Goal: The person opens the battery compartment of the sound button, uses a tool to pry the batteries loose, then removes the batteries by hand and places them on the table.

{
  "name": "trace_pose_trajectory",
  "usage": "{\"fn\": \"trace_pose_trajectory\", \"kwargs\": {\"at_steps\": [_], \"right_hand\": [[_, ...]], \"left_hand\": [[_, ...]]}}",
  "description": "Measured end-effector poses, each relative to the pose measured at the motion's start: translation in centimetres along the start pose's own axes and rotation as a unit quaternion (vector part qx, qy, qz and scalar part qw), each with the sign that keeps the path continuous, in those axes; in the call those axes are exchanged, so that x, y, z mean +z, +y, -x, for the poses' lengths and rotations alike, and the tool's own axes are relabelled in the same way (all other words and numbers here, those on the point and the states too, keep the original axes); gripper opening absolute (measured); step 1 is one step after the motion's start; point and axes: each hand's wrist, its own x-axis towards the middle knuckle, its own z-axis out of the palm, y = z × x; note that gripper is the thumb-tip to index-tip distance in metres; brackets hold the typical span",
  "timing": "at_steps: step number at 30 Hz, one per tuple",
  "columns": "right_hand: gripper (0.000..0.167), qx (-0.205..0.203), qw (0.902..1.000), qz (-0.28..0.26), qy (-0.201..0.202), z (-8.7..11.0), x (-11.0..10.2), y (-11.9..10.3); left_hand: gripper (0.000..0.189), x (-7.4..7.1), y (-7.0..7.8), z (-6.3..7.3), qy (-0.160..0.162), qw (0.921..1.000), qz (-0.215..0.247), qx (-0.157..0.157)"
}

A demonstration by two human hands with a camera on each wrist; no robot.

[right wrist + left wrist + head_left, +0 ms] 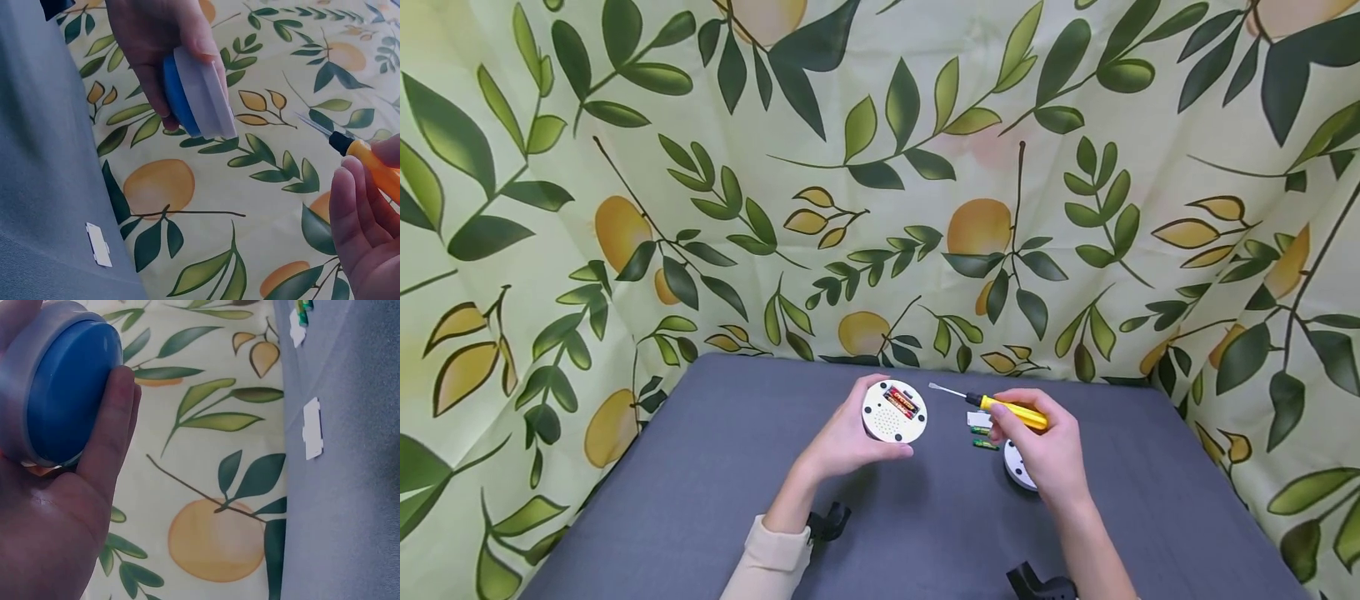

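Holding the round device in one hand, the screwdriver in the other

Left hand (850, 429): wrapped round the edge of the round device (895, 425), white underside turned to the head camera, fingers lying along the blue face (74, 394) behind. Device is raised above the table (737, 467). Its compartment is uncovered, with two red-and-black batteries (901, 402) seated inside.

Right hand (1048, 437): pinching the yellow-handled screwdriver (1022, 414) between thumb and fingers. Tip points toward the device but is apart from it, touching nothing.

Further out, on the table: green batteries (985, 445) beside a white piece; a second round device (1018, 467), partly hidden by the right hand; a white cover plate (313, 428), lying apart. Patterned cloth (880, 208) behind.

Risks, as judged:
- Batteries could drop out if the left wrist turns the uncovered side downward — how firmly the contacts grip them cannot be told.
- A blade pushed at a poor angle could skid, marking the casing or catching the left thumb.
- Finger pressure on the blue face might trigger the device, should that face be a button.
- A low sweep of the right forearm could nudge the second device.
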Motion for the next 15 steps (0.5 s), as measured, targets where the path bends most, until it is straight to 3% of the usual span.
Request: {"fn": "trace_pose_trajectory", "kwargs": {"at_steps": [7,15], "right_hand": [[0.016,-0.006,0.9994,0.032,-0.010,0.10,0.04,0.17],[0.015,0.046,0.9982,-0.039,0.000,-0.28,-0.05,0.60]], "left_hand": [[0.100,0.24,0.01,-0.19,-0.005,1.0000,-0.002,0.003],[0.099,0.37,-0.15,-0.16,-0.028,0.9994,0.017,0.003]]}}
